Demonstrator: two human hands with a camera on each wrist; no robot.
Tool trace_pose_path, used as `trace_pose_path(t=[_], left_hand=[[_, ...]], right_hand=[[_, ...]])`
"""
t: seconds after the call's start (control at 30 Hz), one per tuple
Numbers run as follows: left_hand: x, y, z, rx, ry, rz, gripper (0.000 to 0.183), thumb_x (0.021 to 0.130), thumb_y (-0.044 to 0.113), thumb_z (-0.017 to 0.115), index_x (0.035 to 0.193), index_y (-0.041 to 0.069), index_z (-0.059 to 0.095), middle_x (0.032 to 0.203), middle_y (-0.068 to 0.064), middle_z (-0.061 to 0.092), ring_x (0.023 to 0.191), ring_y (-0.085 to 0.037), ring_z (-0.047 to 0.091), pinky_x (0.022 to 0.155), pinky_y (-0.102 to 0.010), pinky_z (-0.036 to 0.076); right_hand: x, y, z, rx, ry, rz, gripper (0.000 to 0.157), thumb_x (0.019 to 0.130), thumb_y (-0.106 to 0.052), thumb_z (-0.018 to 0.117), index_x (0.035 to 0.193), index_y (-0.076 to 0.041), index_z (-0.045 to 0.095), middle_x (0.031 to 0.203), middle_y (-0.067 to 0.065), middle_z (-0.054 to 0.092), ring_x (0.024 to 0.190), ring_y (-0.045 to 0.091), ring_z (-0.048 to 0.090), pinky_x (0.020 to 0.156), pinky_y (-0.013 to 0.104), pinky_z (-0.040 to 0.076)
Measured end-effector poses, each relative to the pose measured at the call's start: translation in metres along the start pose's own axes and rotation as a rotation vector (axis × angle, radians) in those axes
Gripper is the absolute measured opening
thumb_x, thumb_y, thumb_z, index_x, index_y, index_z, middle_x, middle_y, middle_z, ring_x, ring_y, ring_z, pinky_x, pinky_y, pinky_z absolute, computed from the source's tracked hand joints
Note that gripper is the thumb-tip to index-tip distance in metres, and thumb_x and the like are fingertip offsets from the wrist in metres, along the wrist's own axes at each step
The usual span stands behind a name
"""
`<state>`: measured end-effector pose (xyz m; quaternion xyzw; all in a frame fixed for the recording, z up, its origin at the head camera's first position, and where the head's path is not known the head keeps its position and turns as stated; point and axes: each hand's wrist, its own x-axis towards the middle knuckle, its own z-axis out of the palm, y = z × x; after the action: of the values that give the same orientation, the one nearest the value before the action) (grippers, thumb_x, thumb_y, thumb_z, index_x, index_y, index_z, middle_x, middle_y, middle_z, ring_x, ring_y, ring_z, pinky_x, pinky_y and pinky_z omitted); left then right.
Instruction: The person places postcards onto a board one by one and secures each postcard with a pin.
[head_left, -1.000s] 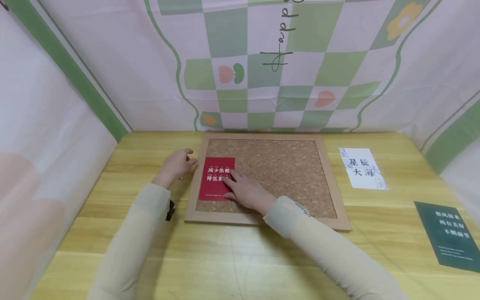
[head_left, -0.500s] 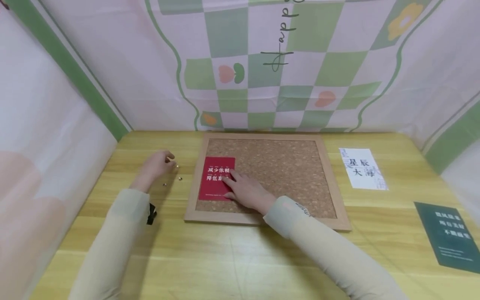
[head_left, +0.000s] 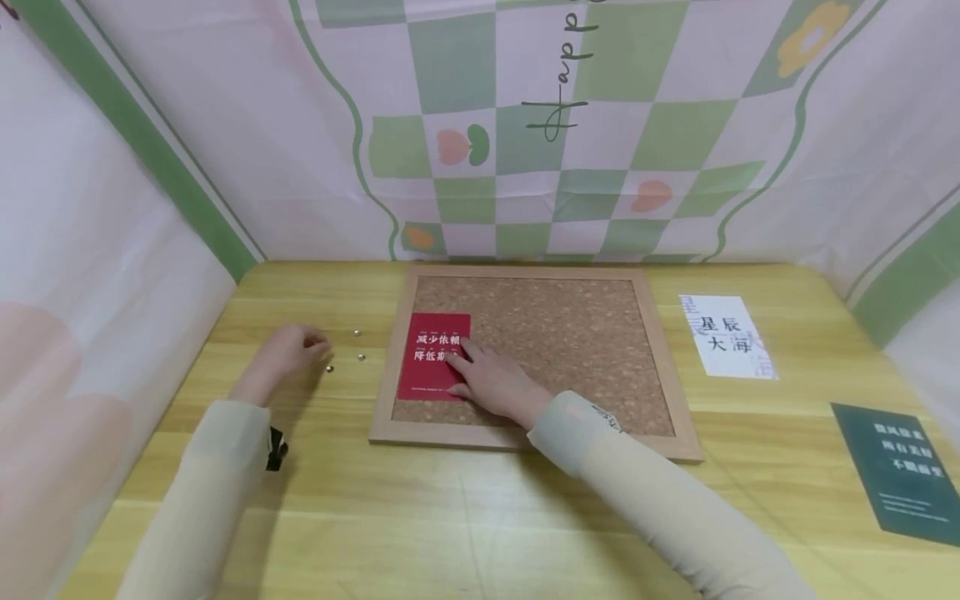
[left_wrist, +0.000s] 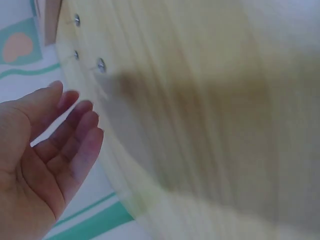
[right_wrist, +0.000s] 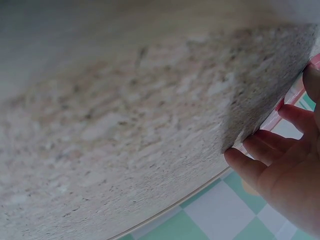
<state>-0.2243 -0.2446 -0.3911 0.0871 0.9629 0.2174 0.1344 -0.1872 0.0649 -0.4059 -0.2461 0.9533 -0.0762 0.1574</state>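
Observation:
A red card (head_left: 427, 379) with white lettering lies on the left part of a wood-framed corkboard (head_left: 562, 350). My right hand (head_left: 498, 383) rests on the card's right side with its fingers spread and pressing it to the cork. Left of the board, my left hand (head_left: 285, 358) hovers over the table, its fingers bent loosely and the thumb apart, with nothing between them. Just beyond those fingertips are three silver thumbtacks on the wood; one thumbtack (left_wrist: 101, 65) shows its thin point sticking up in the left wrist view.
To the right of the board lie a white card (head_left: 723, 317) with dark lettering and a dark green card (head_left: 892, 483). A patterned cloth (head_left: 517, 200) hangs along the table's back edge. The wooden table (head_left: 420, 517) extends in front of the board.
My left hand has moved left from beside the board's frame, out past the thumbtacks, which now show in full. The right hand and the red card have stayed in place.

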Motion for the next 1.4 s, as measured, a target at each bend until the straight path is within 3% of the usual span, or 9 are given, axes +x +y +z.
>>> trace_pose_path(t=[0.27, 0.43, 0.83, 1.03, 1.23, 1.4], left_hand=[[-0.004, -0.008, 0.003, -0.022, -0.069, 0.007, 0.03, 0.093, 0.03, 0.061, 0.104, 0.003, 0.065, 0.102, -0.015, 0.067, 0.095, -0.028, 0.061, 0.082, -0.045, 0.05], [-0.002, -0.01, 0.004, -0.034, -0.089, 0.056, 0.028, 0.085, 0.022, 0.07, 0.1, -0.001, 0.063, 0.099, -0.017, 0.066, 0.093, -0.028, 0.06, 0.085, -0.046, 0.049], [0.003, -0.016, 0.008, -0.014, -0.076, 0.131, 0.011, 0.087, 0.011, 0.066, 0.091, 0.001, 0.065, 0.089, -0.013, 0.067, 0.085, -0.022, 0.06, 0.083, -0.045, 0.049], [0.004, -0.015, 0.008, 0.002, -0.066, 0.108, 0.011, 0.087, 0.011, 0.065, 0.088, 0.001, 0.065, 0.088, -0.013, 0.067, 0.084, -0.023, 0.06, 0.083, -0.045, 0.049], [0.004, -0.012, 0.005, -0.044, -0.064, 0.035, 0.017, 0.09, 0.011, 0.059, 0.099, -0.001, 0.063, 0.097, -0.018, 0.065, 0.09, -0.028, 0.06, 0.082, -0.043, 0.05], [0.007, -0.007, 0.002, -0.061, -0.055, 0.018, 0.021, 0.092, 0.009, 0.054, 0.106, -0.004, 0.061, 0.102, -0.022, 0.064, 0.095, -0.032, 0.06, 0.085, -0.045, 0.051]], right_hand=[[-0.001, 0.001, -0.001, -0.004, 0.004, 0.003, 0.06, 0.097, -0.045, 0.047, 0.149, -0.018, 0.034, 0.157, 0.016, 0.026, 0.144, 0.034, 0.028, 0.116, 0.051, 0.029], [-0.002, 0.0, -0.001, -0.013, 0.007, -0.003, 0.06, 0.097, -0.046, 0.047, 0.149, -0.018, 0.034, 0.157, 0.016, 0.026, 0.144, 0.034, 0.028, 0.116, 0.051, 0.029], [-0.003, -0.001, -0.002, -0.012, 0.003, 0.004, 0.06, 0.097, -0.046, 0.046, 0.149, -0.019, 0.033, 0.158, 0.015, 0.024, 0.145, 0.033, 0.026, 0.116, 0.051, 0.028], [-0.002, -0.001, -0.002, -0.019, -0.002, 0.003, 0.06, 0.098, -0.045, 0.046, 0.15, -0.02, 0.032, 0.158, 0.015, 0.024, 0.145, 0.033, 0.026, 0.116, 0.051, 0.028], [-0.002, -0.001, -0.001, -0.03, 0.006, -0.004, 0.059, 0.098, -0.044, 0.047, 0.149, -0.019, 0.033, 0.157, 0.015, 0.026, 0.145, 0.033, 0.027, 0.116, 0.05, 0.03], [-0.002, -0.001, 0.0, -0.044, 0.011, -0.01, 0.06, 0.097, -0.045, 0.047, 0.149, -0.018, 0.033, 0.157, 0.016, 0.027, 0.144, 0.033, 0.029, 0.116, 0.05, 0.029]])
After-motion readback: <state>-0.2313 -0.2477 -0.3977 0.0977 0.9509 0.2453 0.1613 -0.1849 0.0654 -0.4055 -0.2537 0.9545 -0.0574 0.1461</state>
